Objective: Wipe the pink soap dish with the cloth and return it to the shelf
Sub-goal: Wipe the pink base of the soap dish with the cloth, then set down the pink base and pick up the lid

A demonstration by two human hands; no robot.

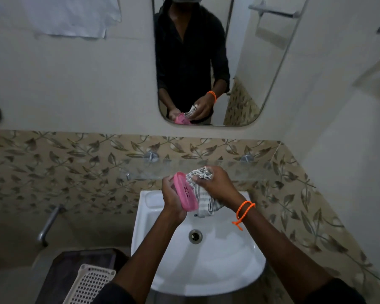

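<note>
Pink soap dish (185, 194) is held above the white sink (228, 260), tilted on edge, the left hand (172, 199) in a closed grip around it. Right hand (217, 185) grips the striped cloth (203, 189), which touches the dish. Glass shelf (250, 170) lies just behind both hands.

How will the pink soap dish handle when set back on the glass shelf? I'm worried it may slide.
The pink soap dish looks like thin moulded plastic, so probably stiff and light; the left hand holds it alone. On the smooth glass shelf it could slide. Its long, shallow shape suggests it won't roll or tip.
</note>
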